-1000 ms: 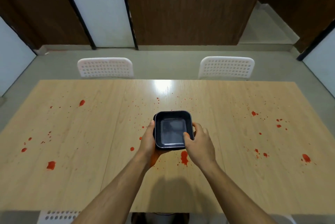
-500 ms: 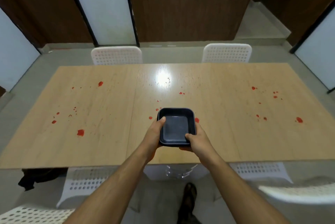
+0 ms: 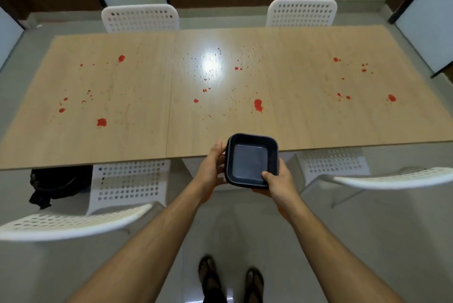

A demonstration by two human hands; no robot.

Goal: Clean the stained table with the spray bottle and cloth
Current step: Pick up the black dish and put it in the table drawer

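Observation:
A long wooden table (image 3: 294, 126) is spattered with red stains, among them a large blot (image 3: 257, 104) near the middle and another (image 3: 101, 122) at the left. Both hands carry an empty black square tray (image 3: 251, 161) in the air over the table's near edge. My left hand (image 3: 210, 168) grips its left side. My right hand (image 3: 278, 180) grips its near right corner, thumb over the rim. Neither a spray bottle nor a cloth is in view.
Two white perforated chairs (image 3: 140, 18) (image 3: 301, 12) stand at the far side. Two more (image 3: 73, 222) (image 3: 392, 177) are at the near side, either side of me. A black bag (image 3: 57, 184) lies under the table's left end. My sandalled feet (image 3: 230, 278) are on the grey floor.
The tray has been lifted off the table and drawn back past the near edge. I have stepped back, so more of the table, the near chairs and the floor show.

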